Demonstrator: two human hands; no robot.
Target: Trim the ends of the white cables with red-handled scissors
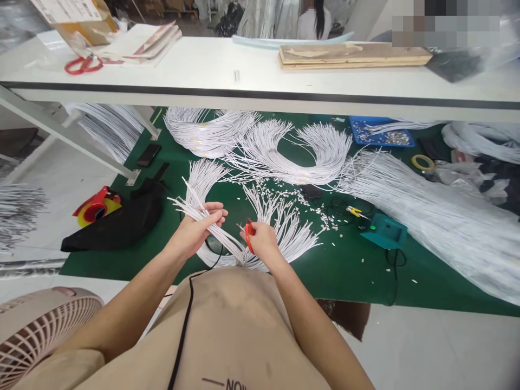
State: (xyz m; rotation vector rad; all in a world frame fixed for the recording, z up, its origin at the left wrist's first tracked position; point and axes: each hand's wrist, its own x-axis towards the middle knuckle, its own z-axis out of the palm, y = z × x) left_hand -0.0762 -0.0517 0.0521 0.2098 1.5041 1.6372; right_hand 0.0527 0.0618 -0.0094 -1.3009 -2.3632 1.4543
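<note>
A thin bundle of white wires (227,239) runs across my left hand (203,223), whose fingers are wrapped round it. My right hand (261,240) grips small red-handled scissors (249,236), just right of that bundle. Beneath both hands lies a curved coil of white wires (203,179), its loose ends fanned out at the right (284,227). Two more coils of white wires (211,132) (300,168) rest farther back on the green mat (341,276). Small white bits (303,197) are scattered between the coils.
A white shelf (203,70) crosses above the mat's back. At left are a black pouch (117,227) and tape dispenser (97,207). At right stand a blue tray (382,132), a teal device (384,232) and a large wire bundle (439,216). A fan (44,325) is lower left.
</note>
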